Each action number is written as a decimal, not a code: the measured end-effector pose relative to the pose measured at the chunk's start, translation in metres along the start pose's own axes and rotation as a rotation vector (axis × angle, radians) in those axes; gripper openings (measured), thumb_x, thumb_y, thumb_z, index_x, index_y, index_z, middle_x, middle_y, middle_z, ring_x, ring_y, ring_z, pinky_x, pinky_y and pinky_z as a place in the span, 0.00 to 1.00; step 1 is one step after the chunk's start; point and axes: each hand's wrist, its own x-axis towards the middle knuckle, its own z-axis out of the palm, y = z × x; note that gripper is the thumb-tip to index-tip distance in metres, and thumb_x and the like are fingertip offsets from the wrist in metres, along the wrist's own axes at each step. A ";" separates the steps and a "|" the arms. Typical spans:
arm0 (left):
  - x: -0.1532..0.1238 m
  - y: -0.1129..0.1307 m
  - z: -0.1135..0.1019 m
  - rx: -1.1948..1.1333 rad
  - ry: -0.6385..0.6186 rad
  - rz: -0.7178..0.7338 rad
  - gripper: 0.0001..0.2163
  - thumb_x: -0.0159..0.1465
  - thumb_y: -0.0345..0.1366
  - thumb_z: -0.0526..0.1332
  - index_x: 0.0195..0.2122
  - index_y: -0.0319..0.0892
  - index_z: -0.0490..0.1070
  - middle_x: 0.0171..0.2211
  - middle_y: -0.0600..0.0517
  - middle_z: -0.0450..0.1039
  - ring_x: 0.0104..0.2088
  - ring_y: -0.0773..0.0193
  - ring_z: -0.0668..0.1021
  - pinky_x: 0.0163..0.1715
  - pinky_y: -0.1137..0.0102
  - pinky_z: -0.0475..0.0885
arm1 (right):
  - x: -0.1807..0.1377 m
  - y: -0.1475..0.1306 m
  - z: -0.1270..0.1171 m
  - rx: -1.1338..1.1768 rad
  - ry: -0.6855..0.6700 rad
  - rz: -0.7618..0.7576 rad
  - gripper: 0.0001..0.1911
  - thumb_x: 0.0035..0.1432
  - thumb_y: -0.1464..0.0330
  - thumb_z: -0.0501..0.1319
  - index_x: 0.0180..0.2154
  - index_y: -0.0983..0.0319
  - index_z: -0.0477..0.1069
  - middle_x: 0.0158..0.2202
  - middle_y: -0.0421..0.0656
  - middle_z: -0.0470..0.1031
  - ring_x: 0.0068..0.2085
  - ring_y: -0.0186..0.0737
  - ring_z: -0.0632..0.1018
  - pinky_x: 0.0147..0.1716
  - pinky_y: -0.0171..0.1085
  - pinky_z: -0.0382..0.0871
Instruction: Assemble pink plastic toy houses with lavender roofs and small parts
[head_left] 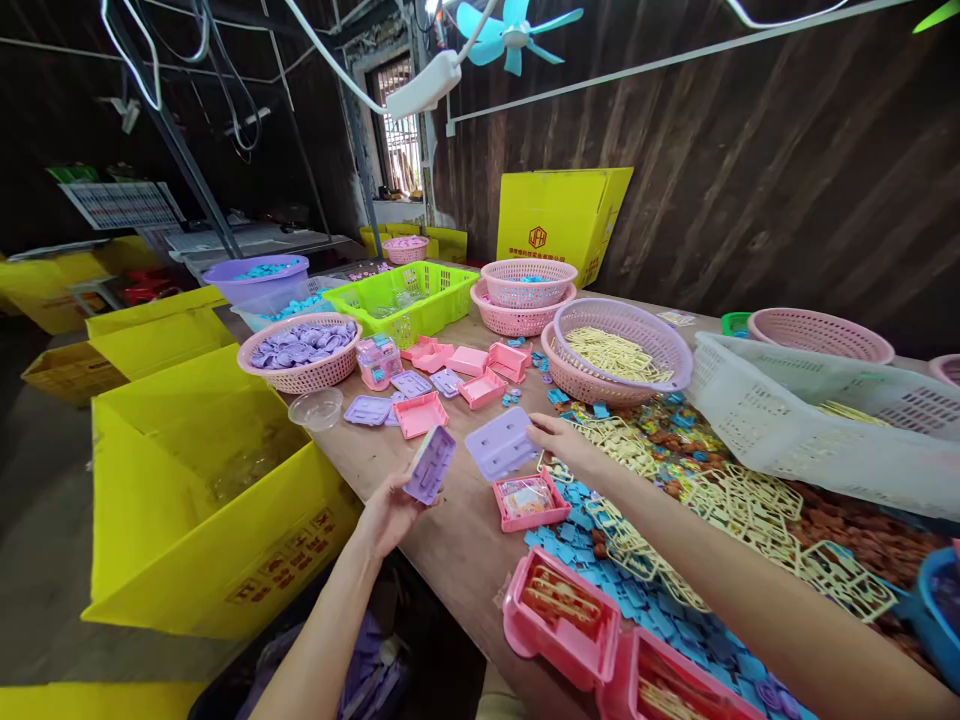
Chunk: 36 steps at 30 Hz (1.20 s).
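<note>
My left hand grips a purple plastic box half, held on edge above the wooden table. My right hand holds a second purple box half by its right side, just right of the first. Below them lies an open pink box with small pieces inside. Several pink and purple box halves lie further back on the table.
A large yellow bin stands left of the table. Pink baskets, a green crate and a white crate ring the work area. Cream plastic frames and blue chips cover the right side. Two pink trays sit near me.
</note>
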 end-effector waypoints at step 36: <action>-0.038 0.009 0.149 1.926 -1.153 0.719 0.32 0.49 0.28 0.67 0.55 0.49 0.60 0.54 0.47 0.65 0.53 0.46 0.66 0.44 0.58 0.68 | -0.285 0.014 0.016 -0.674 0.243 0.261 0.39 0.48 0.67 0.61 0.61 0.64 0.53 0.49 0.55 0.66 0.48 0.53 0.67 0.50 0.51 0.63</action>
